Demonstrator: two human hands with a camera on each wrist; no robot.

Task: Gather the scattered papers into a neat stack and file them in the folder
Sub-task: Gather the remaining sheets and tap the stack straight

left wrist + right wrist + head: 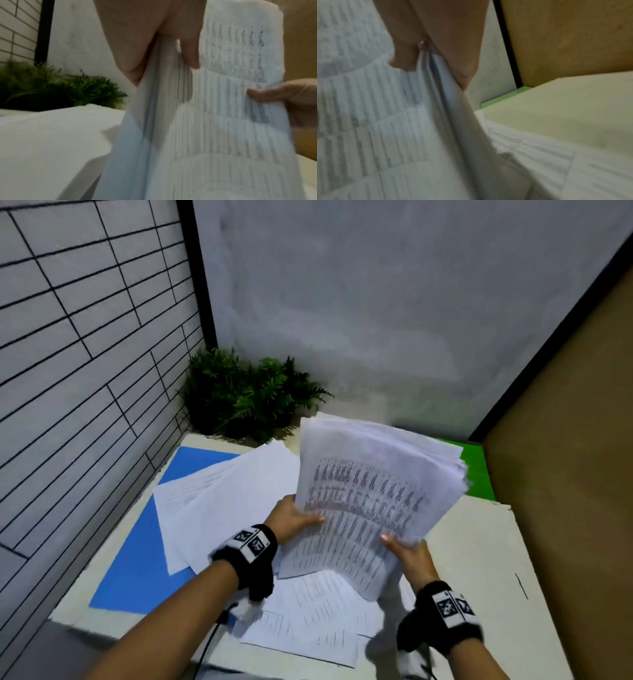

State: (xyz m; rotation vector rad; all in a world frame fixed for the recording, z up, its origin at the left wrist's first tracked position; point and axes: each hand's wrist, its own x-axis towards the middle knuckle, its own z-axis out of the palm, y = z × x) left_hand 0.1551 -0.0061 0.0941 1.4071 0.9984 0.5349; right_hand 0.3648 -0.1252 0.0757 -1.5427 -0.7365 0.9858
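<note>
Head view: at centre frame, the left hand (291, 517) and right hand (407, 553) are gripping a thick stack of printed papers (370, 494), raised and tilted above the table (479, 559). Loose sheets (233, 501) are lying lower left on a blue folder (137, 570).

Left wrist view: the thumb (188, 51) is pressing the stack's face at upper centre.

Right wrist view: blurred fingers (406, 58) are pinching the stack's edge, upper left

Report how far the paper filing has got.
Done: a thick stack of papers is gathered. In hand: left hand and right hand grip its lower edge, holding it raised above the table. Left: loose sheets still lie over the blue folder and near the front edge; nothing is filed.
</note>
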